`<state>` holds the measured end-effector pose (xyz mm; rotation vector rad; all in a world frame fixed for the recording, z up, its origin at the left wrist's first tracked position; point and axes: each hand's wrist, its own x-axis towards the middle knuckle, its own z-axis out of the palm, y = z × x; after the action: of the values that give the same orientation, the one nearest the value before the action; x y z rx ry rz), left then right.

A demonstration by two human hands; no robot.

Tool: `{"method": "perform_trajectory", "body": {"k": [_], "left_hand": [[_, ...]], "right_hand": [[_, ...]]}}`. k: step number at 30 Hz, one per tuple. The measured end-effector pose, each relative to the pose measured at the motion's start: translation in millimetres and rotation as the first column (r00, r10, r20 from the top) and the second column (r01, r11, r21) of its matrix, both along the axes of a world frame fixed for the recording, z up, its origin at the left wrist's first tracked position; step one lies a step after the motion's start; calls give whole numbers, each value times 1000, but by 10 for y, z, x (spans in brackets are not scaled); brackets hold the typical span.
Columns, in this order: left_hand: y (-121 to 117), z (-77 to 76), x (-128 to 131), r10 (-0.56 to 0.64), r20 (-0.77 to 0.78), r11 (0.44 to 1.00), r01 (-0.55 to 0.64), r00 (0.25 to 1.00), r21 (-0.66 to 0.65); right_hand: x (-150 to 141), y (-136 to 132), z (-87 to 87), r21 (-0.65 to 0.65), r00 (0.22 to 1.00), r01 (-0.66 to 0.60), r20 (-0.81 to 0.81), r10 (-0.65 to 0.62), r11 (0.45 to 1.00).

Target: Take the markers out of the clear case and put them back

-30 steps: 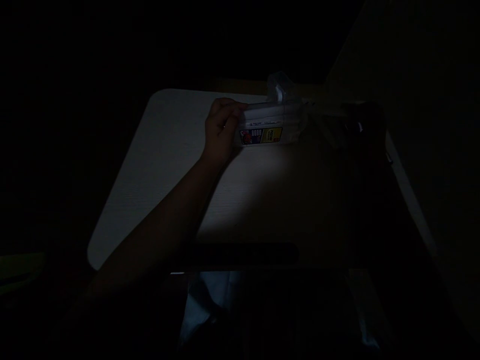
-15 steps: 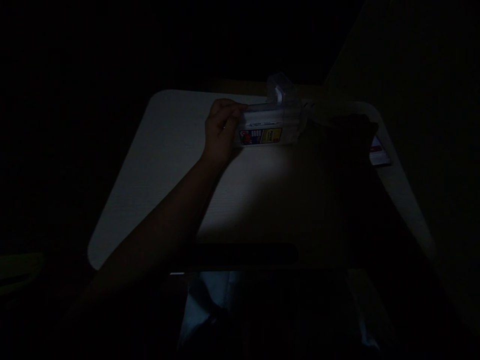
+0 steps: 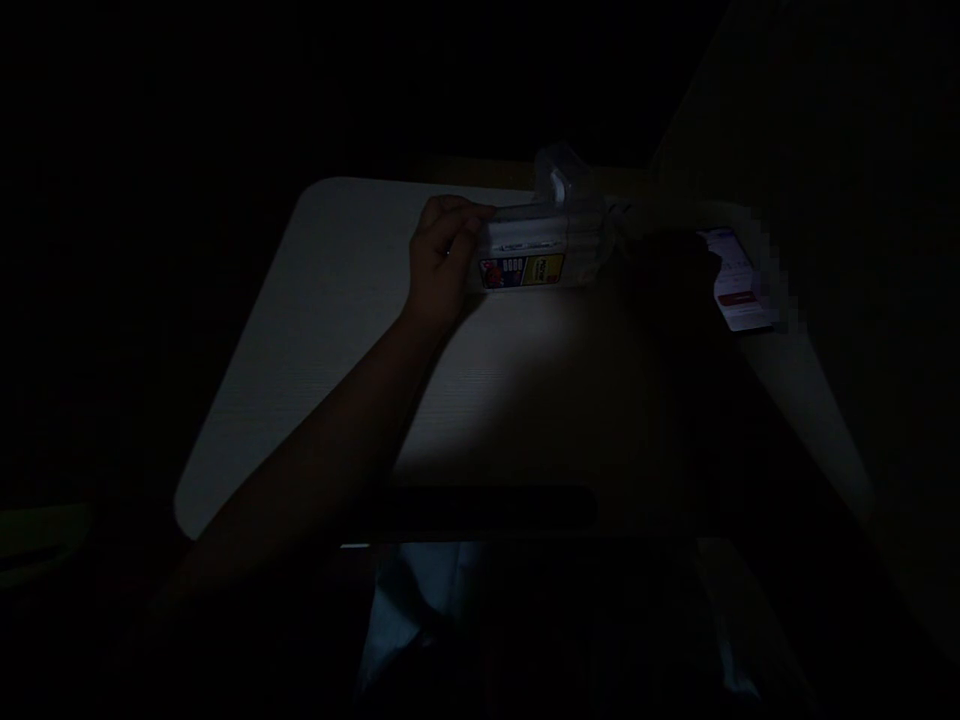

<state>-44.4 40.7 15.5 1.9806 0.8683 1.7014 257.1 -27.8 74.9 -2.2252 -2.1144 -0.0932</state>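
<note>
My left hand (image 3: 441,258) is closed around the left end of a clear plastic box (image 3: 525,240), which bears a yellow, blue and red label and rests on the pale table (image 3: 352,260). At the box's back edge a clear piece like a raised lid (image 3: 561,175) stands up. My right hand (image 3: 675,270) is a dark silhouette by the box's right end. Its fingers are lost in shadow, so whether it touches the box or holds anything is hidden.
A phone (image 3: 739,285) with a lit screen lies at the table's right side, partly behind my right hand. A dark slot (image 3: 480,507) runs along the table's front edge. The room around is nearly black.
My right hand has moved left, towards the box, so more of the lit phone screen shows. The left hand and the box stay nearly still.
</note>
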Motion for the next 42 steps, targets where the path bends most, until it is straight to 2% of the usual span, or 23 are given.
{"method": "perform_trajectory", "body": {"k": [5,10,13,16,18,20,23,25,31,38,42], "left_hand": [[-18,14,2,2,2,1000,-2,1000,-31],[-46,30,25,10,21,999,-9,1000,-47],[-49,33,30,14,35,999,-13,999,-47],[-41,31,30,19,35,998,-17,999,-53],[-36,30,30,19,27,998,-17,999,-58],[-31,30,30,15,24,998,-14,1000,-61],[-25,31,29,5,23,999,-4,1000,-52],[-25,32,27,3,18,999,-2,1000,-43],[-44,42,34,10,28,998,-9,1000,-56],[-12,16,23,10,23,999,-8,1000,-52],[-2,7,20,13,23,999,-12,1000,-47]], "right_hand": [[89,-14,-70,73,989,-117,-80,123,990],[145,67,-173,101,984,-17,-177,35,995],[172,126,-197,140,971,-6,-237,39,990],[144,167,-179,196,980,14,-198,25,981],[87,177,-170,277,985,39,-174,10,960],[13,168,-179,320,985,-13,-161,68,947],[-83,127,-206,304,942,-218,-183,281,927],[-115,87,-206,295,903,-294,-226,365,909],[-110,-5,-149,271,863,-289,-341,372,918],[-164,3,-139,188,856,-257,-411,313,948],[-161,28,-148,206,866,-214,-413,283,955]]}}
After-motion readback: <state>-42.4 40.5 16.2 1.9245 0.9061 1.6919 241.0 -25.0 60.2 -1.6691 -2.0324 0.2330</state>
